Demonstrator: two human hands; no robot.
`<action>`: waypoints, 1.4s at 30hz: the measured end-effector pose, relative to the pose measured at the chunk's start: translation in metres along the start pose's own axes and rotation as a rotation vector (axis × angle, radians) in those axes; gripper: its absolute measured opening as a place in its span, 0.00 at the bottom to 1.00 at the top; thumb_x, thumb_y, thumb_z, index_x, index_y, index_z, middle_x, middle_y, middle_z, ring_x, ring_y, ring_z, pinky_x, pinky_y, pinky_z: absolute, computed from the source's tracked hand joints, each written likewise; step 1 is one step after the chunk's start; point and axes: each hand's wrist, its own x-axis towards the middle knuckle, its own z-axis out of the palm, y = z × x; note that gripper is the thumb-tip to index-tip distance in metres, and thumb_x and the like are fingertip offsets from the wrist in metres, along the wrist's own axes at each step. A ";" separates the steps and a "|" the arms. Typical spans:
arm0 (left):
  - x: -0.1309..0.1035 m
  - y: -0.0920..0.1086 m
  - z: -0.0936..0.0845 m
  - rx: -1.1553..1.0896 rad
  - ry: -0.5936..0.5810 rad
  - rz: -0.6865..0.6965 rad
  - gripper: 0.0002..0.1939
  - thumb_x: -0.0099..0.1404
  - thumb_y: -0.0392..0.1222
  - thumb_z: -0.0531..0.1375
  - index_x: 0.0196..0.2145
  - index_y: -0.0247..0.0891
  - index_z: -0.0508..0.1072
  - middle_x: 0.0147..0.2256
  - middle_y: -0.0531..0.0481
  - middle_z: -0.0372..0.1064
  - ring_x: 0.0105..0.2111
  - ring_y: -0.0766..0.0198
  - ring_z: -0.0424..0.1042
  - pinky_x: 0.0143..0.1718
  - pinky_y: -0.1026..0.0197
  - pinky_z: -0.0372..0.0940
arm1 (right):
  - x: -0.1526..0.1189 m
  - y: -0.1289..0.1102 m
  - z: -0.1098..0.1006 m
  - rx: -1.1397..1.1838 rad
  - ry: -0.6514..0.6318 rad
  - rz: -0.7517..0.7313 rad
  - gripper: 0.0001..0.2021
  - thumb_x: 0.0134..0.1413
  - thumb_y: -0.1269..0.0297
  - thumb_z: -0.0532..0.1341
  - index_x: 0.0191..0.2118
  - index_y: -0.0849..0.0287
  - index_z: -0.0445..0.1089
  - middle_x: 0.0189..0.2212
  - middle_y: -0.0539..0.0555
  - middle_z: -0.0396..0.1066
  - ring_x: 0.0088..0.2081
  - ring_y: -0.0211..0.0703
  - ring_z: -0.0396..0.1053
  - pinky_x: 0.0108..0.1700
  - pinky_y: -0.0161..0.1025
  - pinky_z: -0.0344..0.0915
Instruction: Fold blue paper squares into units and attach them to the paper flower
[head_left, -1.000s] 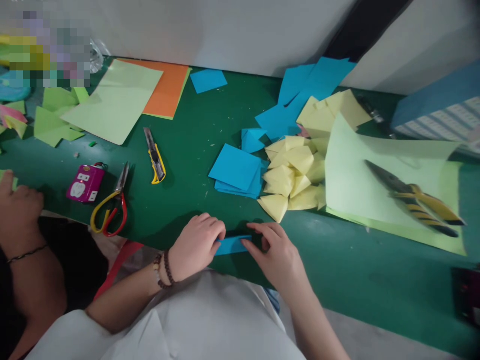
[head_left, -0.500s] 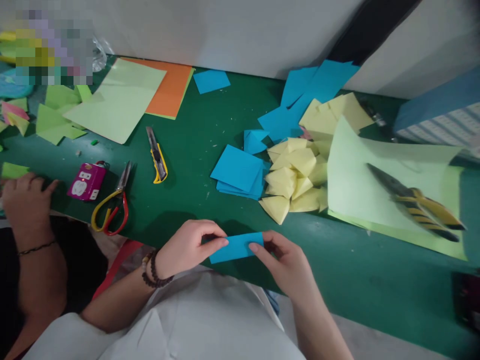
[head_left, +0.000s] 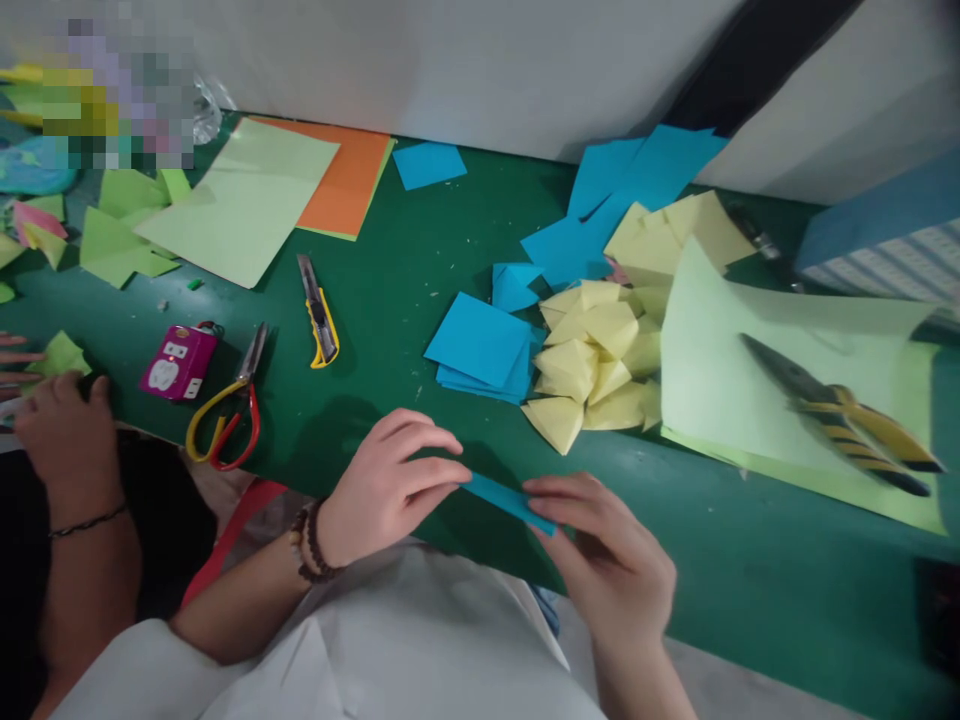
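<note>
A folded piece of blue paper [head_left: 504, 497] is stretched between my two hands above the table's front edge, seen nearly edge-on as a narrow strip. Its left end is pinched by the thumb and fingers of my left hand [head_left: 394, 485]. My right hand [head_left: 611, 545] grips the right end, thumb below and fingers on top. Just beyond lies a stack of blue paper squares [head_left: 480, 340], with a small folded blue piece [head_left: 515, 287] behind it. Beside the stack sits a pile of folded pale yellow paper pieces [head_left: 592, 350].
Scissors [head_left: 244, 400], a yellow utility knife [head_left: 319, 318] and a purple box with sockets [head_left: 178, 362] lie to the left. Long-nosed pliers [head_left: 847, 410] rest on pale green sheets [head_left: 712, 370] at right. A co-worker's hand [head_left: 67, 430] is at far left, near green paper.
The blue paper has turned from showing its flat face to nearly edge-on, its right end now lower. My right hand has rotated and shifted right; the co-worker's hand has moved slightly.
</note>
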 end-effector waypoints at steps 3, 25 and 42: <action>0.000 -0.003 0.002 0.077 0.068 0.018 0.10 0.65 0.28 0.58 0.38 0.41 0.76 0.47 0.46 0.71 0.44 0.59 0.63 0.46 0.55 0.67 | -0.004 -0.003 -0.005 -0.059 -0.110 -0.161 0.10 0.53 0.69 0.66 0.41 0.49 0.76 0.44 0.55 0.74 0.38 0.44 0.72 0.35 0.42 0.70; -0.006 -0.012 0.014 -0.581 -0.192 -0.680 0.29 0.59 0.37 0.64 0.58 0.41 0.64 0.33 0.53 0.72 0.31 0.67 0.73 0.32 0.67 0.70 | -0.002 0.011 0.028 0.260 0.033 0.609 0.15 0.53 0.59 0.64 0.47 0.51 0.68 0.27 0.46 0.67 0.24 0.35 0.71 0.25 0.35 0.71; 0.008 -0.012 0.015 -0.466 -0.161 -0.629 0.27 0.55 0.35 0.67 0.53 0.41 0.70 0.36 0.52 0.75 0.33 0.65 0.76 0.35 0.65 0.72 | -0.018 0.012 0.032 0.346 0.190 0.689 0.20 0.56 0.55 0.63 0.53 0.51 0.63 0.31 0.48 0.70 0.25 0.39 0.73 0.26 0.37 0.72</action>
